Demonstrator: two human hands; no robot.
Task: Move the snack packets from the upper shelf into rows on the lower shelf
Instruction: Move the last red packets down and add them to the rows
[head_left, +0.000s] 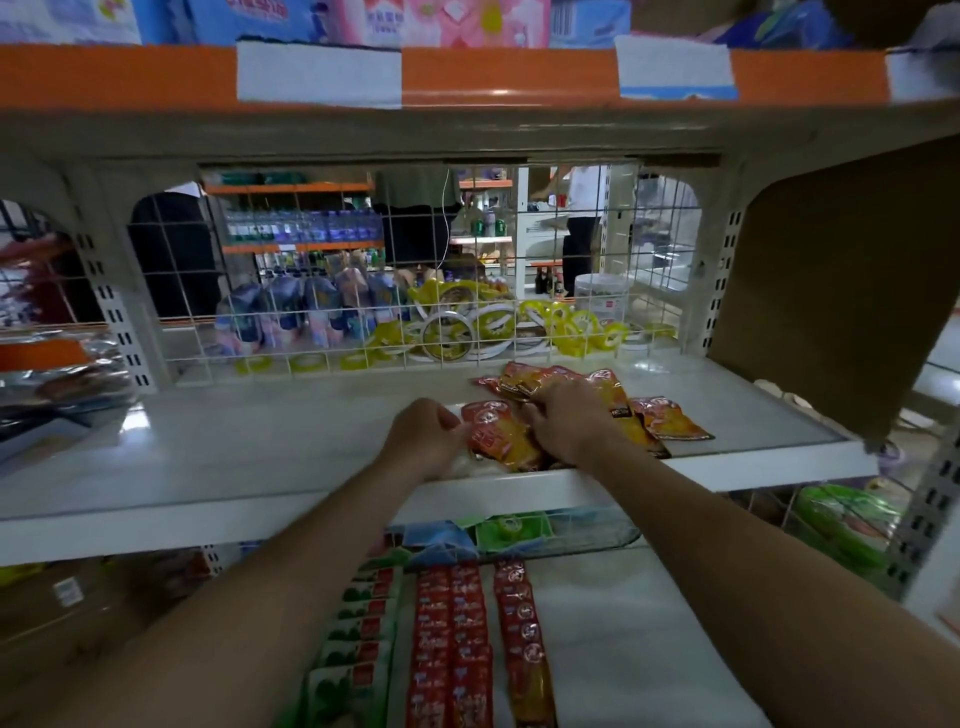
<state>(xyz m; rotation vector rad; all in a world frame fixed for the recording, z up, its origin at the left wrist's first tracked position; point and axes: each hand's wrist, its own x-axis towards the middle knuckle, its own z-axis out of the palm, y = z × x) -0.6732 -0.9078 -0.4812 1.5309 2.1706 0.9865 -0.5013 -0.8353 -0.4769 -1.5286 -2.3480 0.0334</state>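
Hands lay on the upper shelf (260, 441): my left hand (426, 441) pinched the near snack packets (498, 439) by an edge, my right hand (566, 421) curled over them. Squaring them into one flat stack seemed wise before lowering them to the lower shelf (623, 649) rows.

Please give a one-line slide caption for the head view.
Left hand and right hand gather red snack packets on the upper shelf, above packet rows on the lower shelf.

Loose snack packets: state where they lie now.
Head view: the packets lie right of centre on the upper shelf, near its front edge, touched by left hand and right hand.
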